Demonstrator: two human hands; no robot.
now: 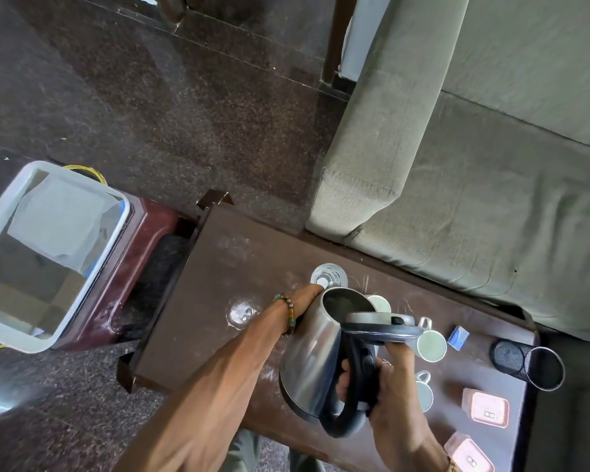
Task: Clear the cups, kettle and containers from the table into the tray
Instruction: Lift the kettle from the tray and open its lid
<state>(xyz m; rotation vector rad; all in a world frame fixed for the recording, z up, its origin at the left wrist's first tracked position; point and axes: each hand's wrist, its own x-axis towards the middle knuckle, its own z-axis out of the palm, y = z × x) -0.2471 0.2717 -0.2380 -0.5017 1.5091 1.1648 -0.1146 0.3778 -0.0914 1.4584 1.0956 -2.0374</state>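
Kettle [310, 362]: stainless steel with a black handle, hanging tilted over the near part of the table [218, 267]. Its lid [384, 327] is standing open.

Right hand [385, 386]: is grasping the kettle's handle, fingers curling round it.

Left hand [304, 294]: is reaching to the kettle's upper wall by the rim, a beaded bracelet [288, 315] showing at the wrist. Its fingers are hiding behind the steel, so it cannot be told whether they are grasping or only touching.

Tray [113, 233]: translucent tub sitting on a maroon stool [133, 267] left of the table, well apart from the kettle.

Glasses: one [329, 275] is standing just beyond the left hand, another [241, 311] left of the forearm.

White cups: one [431, 345] and a second [423, 391] are sitting right of the kettle. A third [380, 303] is peeking out behind its rim.

Pink containers: two [486, 407] [467, 454], near the table's right end.

Mesh holder [525, 362]: black, lying on its side.

Blue box [458, 337]: small, lying beside the cups.

Sofa [491, 199]: grey-green, running along the table's far edge.
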